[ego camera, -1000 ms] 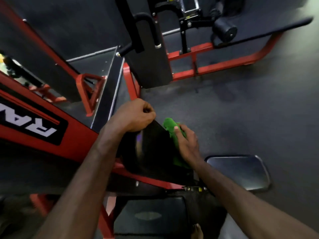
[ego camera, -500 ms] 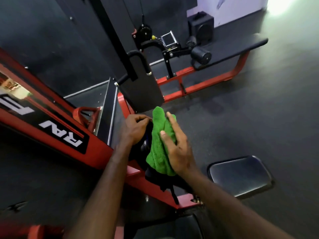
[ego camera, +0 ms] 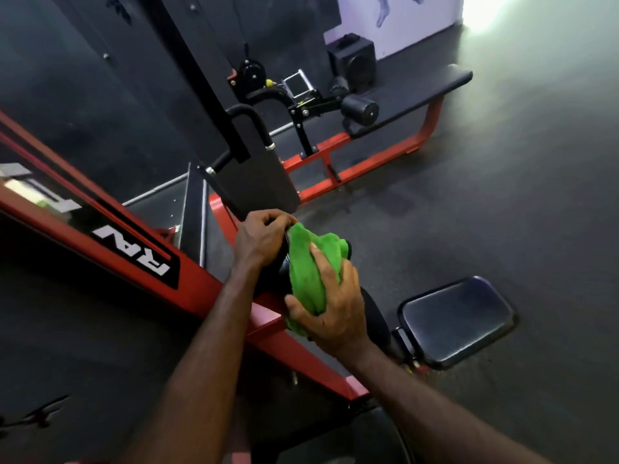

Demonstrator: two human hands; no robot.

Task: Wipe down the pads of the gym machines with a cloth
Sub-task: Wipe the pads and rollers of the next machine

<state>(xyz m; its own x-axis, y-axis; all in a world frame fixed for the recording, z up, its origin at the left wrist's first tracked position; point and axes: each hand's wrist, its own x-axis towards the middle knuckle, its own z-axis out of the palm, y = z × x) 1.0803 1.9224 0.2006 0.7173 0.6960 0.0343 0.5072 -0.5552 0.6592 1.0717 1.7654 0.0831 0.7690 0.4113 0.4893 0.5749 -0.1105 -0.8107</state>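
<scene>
Cloth (ego camera: 306, 279), soft, light and bunched, drapes over the small black pad (ego camera: 284, 262); right hand (ego camera: 331, 313) fingers curl around it, while left hand (ego camera: 259, 239) grips the pad's top edge.

Single head-worn wide-angle view, looking forward and steeply down over both forearms. Sitting close above the red machine frame (ego camera: 201, 289); taking in dark floor (ego camera: 502, 212) and a far bench (ego camera: 418, 95). Edges bending.
</scene>
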